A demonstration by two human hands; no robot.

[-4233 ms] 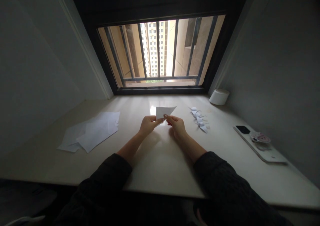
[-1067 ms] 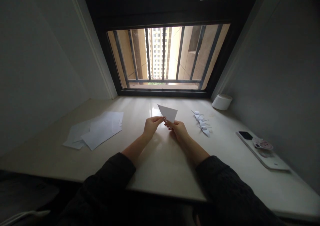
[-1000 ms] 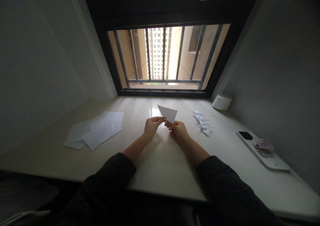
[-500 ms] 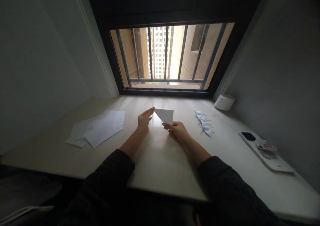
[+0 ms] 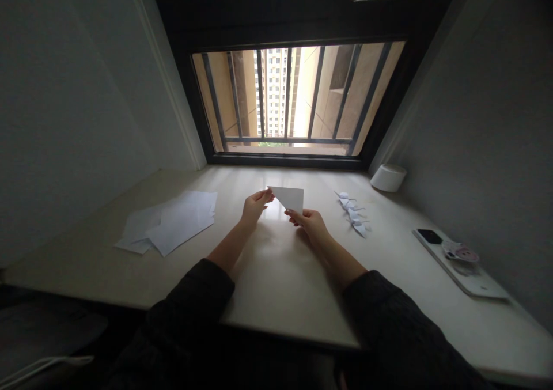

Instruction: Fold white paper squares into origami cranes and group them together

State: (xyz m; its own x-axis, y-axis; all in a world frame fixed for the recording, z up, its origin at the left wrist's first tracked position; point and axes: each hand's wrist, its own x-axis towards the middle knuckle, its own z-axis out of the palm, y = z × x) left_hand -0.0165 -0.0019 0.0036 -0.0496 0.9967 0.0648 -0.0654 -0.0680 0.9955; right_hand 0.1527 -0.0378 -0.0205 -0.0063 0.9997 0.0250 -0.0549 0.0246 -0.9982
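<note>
your left hand (image 5: 256, 205) and right hand (image 5: 311, 226) pinch a white paper triangle (image 5: 287, 199) over the pale counter (image 5: 276, 286), with loose sheets (image 5: 170, 226) at left and small paper cranes (image 5: 351, 214) at right.

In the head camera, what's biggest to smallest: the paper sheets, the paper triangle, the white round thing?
Largest: the paper sheets. Then the paper triangle and the white round thing look about alike; the triangle is nearer the camera, so I can't rank those two.
</note>
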